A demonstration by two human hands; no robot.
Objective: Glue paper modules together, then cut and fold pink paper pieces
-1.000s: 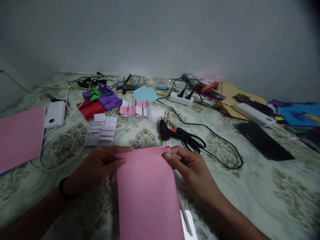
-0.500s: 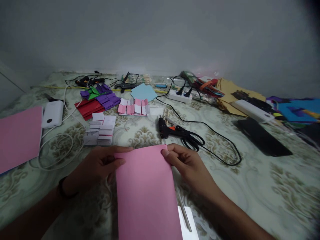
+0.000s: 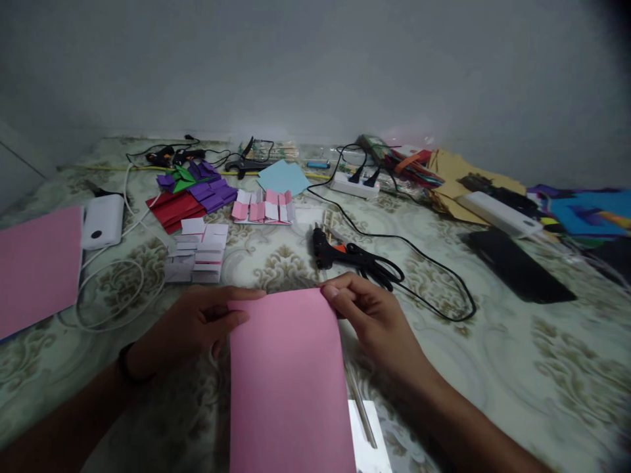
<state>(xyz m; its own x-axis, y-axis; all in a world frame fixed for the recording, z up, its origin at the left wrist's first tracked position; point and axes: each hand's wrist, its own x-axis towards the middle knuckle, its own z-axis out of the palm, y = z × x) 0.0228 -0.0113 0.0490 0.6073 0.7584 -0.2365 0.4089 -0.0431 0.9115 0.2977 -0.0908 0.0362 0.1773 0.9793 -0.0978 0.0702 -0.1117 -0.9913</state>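
A sheet of pink paper [image 3: 288,381] stretches from the middle down past the bottom edge of the view. Its far left corner is pinched between the thumb and fingers of my left hand [image 3: 204,322]. My right hand [image 3: 367,309] grips the far right corner the same way, thumb on top. Just beyond that hand lies a black glue gun [image 3: 323,249] with scissors [image 3: 379,263] against it. Partly under the paper's right side are a clear stick or ruler [image 3: 362,407] and a white sheet [image 3: 369,433].
Folded white paper pieces [image 3: 197,253], pink ones [image 3: 263,207] and purple ones [image 3: 211,194] lie beyond my hands. At left are a white power bank [image 3: 102,222] and pink sheets [image 3: 39,269]. A power strip [image 3: 355,186], its cable looping right, and a black phone [image 3: 517,266] are farther right.
My right hand has shifted slightly up and left with its corner, and the paper's right side now bows a little. My left hand keeps its pinch.
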